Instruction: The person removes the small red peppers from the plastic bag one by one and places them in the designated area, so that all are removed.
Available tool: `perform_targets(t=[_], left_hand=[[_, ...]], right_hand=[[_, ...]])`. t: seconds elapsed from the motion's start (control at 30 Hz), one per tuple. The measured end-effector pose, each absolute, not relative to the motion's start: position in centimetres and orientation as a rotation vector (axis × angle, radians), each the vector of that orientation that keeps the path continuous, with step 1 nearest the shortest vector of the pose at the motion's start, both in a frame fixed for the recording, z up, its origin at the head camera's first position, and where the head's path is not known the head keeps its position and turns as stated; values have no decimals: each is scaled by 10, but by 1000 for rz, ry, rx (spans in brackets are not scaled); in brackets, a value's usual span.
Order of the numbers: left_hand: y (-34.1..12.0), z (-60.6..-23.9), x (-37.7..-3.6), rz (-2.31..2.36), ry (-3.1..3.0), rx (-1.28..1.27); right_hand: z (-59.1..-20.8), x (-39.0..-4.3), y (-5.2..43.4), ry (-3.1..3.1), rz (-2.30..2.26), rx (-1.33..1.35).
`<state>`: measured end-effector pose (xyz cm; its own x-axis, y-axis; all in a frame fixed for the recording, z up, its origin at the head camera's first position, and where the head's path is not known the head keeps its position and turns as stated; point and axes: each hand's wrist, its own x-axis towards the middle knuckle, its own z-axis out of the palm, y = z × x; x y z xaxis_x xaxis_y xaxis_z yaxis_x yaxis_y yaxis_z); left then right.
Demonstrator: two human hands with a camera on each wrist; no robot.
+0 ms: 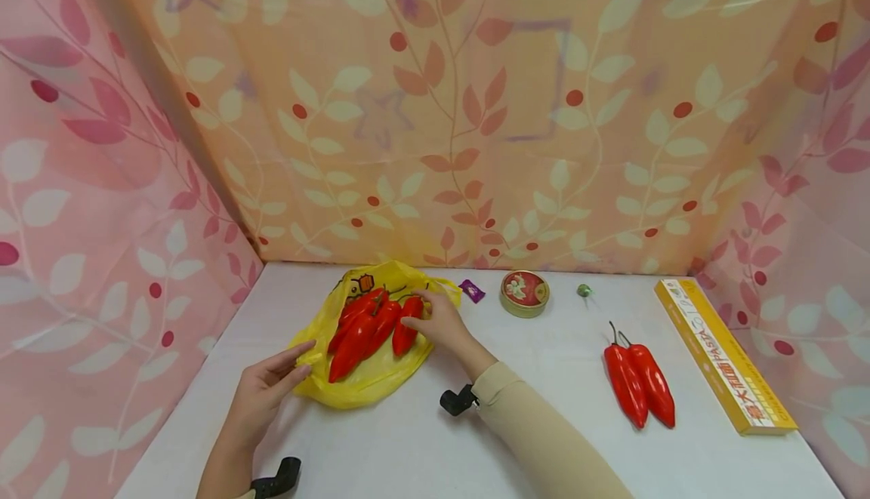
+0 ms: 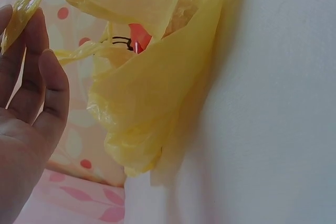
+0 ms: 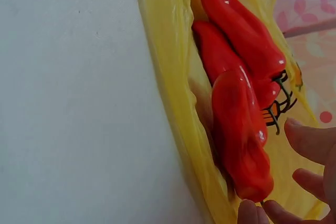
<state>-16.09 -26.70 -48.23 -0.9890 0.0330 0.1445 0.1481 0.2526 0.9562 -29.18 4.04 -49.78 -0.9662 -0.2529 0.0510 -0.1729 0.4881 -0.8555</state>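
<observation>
A yellow plastic bag (image 1: 381, 393) lies on its side with its mouth toward me and several glossy red chili peppers (image 1: 353, 348) inside. At the bag's left edge, my left hand (image 1: 261, 393) pinches a strip of the plastic, a twisted handle (image 2: 26, 14) in the left wrist view. My right hand (image 1: 442, 321) reaches into the bag's right side. Its thumb and a finger pinch the stem end of the rightmost chili pepper (image 3: 241, 135), while the other fingers stay spread. Two more chili peppers (image 1: 642, 382) lie side by side on the right of the table.
Behind the right hand are a purple wrapped candy (image 1: 472, 291) and a round red-and-gold tin (image 1: 525, 293). A small green lollipop (image 1: 584, 291) lies farther right. A long yellow pasta box (image 1: 723, 355) sits near the table's right edge. Patterned cloth walls (image 1: 435, 106) enclose the white table (image 1: 544, 378).
</observation>
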Motion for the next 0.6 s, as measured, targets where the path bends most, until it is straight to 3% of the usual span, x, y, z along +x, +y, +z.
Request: perform_targets(t=[0.6], left_hand=[[-267,-482,-161,-1878,-2408,-173]], right_hand=[[-501,-289,23,2742,-1278,-248]])
